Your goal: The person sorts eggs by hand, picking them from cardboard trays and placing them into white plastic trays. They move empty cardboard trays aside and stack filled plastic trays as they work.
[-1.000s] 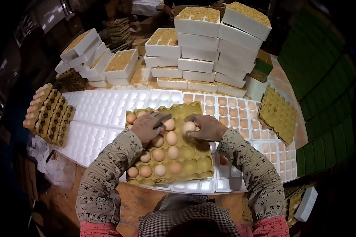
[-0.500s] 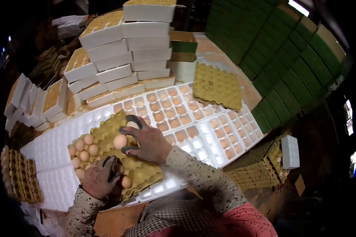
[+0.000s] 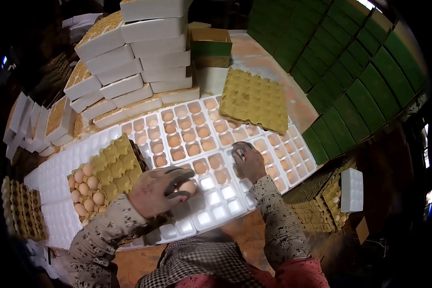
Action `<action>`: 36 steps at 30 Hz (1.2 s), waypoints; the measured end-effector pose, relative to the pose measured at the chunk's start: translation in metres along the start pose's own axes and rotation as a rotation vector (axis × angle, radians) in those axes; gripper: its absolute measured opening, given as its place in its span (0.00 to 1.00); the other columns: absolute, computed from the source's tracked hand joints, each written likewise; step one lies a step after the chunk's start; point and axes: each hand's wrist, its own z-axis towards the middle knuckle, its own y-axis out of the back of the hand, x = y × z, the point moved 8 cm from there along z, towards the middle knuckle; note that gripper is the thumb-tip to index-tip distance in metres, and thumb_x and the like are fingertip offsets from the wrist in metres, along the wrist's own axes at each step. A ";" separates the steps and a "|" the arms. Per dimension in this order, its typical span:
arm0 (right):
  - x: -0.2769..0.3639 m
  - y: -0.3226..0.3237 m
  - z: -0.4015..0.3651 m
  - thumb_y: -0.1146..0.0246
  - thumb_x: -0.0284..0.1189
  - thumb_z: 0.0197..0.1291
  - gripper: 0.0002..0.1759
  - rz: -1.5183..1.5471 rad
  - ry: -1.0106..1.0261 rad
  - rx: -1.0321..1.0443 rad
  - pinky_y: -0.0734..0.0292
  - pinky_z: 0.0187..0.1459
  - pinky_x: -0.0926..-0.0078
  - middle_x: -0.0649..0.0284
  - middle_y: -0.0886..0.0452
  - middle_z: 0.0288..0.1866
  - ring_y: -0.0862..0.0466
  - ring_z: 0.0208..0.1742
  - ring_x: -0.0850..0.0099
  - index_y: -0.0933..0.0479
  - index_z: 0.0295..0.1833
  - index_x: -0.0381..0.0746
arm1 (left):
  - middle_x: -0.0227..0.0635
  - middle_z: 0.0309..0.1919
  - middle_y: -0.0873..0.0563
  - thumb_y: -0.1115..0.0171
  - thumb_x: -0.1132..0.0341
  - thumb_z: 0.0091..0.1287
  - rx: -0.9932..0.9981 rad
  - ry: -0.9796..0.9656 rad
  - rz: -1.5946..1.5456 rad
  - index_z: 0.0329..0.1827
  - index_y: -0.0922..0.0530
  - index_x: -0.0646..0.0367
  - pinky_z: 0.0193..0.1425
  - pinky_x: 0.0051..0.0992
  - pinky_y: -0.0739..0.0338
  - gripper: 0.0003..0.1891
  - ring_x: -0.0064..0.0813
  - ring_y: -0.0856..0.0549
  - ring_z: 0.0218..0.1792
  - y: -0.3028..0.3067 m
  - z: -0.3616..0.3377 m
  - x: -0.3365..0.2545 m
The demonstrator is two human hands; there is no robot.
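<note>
My left hand [image 3: 159,191] has its fingers curled round a brown egg [image 3: 187,187] over the white plastic trays. Farther right, my right hand [image 3: 248,162] reaches down at a tray cell, its fingers closed round a pale egg [image 3: 240,153]. The white tray [image 3: 204,204] between and below the hands shows bare cells, with eggs [image 3: 200,166] in its upper ones. Eggs also fill many cells of the trays behind. A yellow pulp tray [image 3: 114,165] lies left of my left hand, with several eggs [image 3: 88,169] at its left side.
Stacked white foam boxes [image 3: 161,60] stand at the back left. An upside-down pulp tray [image 3: 254,101] rests on the far trays. Green boxes [image 3: 365,103] line the right, near a green open carton [image 3: 210,48]. More pulp trays [image 3: 24,209] are stacked at the left edge.
Both hands have moved right, off the pulp tray and over the white trays, carrying eggs. The view has shifted slightly. Fewer eggs lie near the pulp tray's lower part.
</note>
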 end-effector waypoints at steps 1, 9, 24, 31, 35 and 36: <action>0.000 -0.003 0.008 0.37 0.35 0.57 0.14 0.000 0.078 -0.072 0.26 0.50 0.60 0.59 0.24 0.54 0.20 0.47 0.60 0.25 0.50 0.46 | 0.36 0.51 0.18 0.31 0.61 0.54 0.097 0.016 0.075 0.59 0.24 0.49 0.53 0.35 0.22 0.27 0.38 0.16 0.47 -0.025 0.022 -0.005; -0.034 -0.062 0.007 0.37 0.33 0.53 0.19 -0.383 0.387 -0.050 0.36 0.62 0.57 0.54 0.29 0.55 0.31 0.59 0.58 0.28 0.50 0.41 | 0.37 0.41 0.21 0.41 0.54 0.62 0.230 -0.150 0.189 0.43 0.22 0.53 0.46 0.37 0.24 0.14 0.38 0.19 0.43 -0.144 0.077 0.003; 0.247 -0.061 -0.084 0.35 0.32 0.51 0.23 0.055 0.957 0.153 0.29 0.55 0.55 0.59 0.24 0.51 0.25 0.53 0.58 0.27 0.55 0.43 | 0.43 0.59 0.24 0.47 0.74 0.69 -0.844 0.229 -0.334 0.64 0.33 0.67 0.65 0.28 0.31 0.20 0.30 0.25 0.60 0.174 -0.178 0.078; 0.286 -0.169 -0.113 0.38 0.34 0.58 0.23 -0.003 0.888 0.719 0.28 0.58 0.60 0.54 0.26 0.53 0.25 0.57 0.60 0.28 0.59 0.41 | 0.47 0.52 0.26 0.34 0.68 0.55 -0.533 0.339 0.293 0.62 0.31 0.60 0.59 0.42 0.30 0.30 0.47 0.26 0.53 0.072 -0.263 0.071; 0.312 -0.161 -0.085 0.39 0.34 0.59 0.22 0.390 0.615 0.648 0.25 0.54 0.65 0.55 0.24 0.51 0.22 0.54 0.59 0.28 0.58 0.39 | 0.44 0.53 0.27 0.33 0.60 0.53 -0.390 0.277 0.402 0.58 0.28 0.57 0.58 0.45 0.34 0.28 0.45 0.28 0.55 0.012 -0.253 0.069; 0.328 -0.164 -0.094 0.38 0.36 0.59 0.23 0.165 0.752 0.647 0.26 0.55 0.65 0.56 0.24 0.51 0.22 0.54 0.60 0.28 0.58 0.40 | 0.44 0.53 0.27 0.33 0.60 0.53 -0.398 0.270 0.399 0.58 0.28 0.57 0.58 0.45 0.34 0.28 0.45 0.28 0.55 0.006 -0.248 0.070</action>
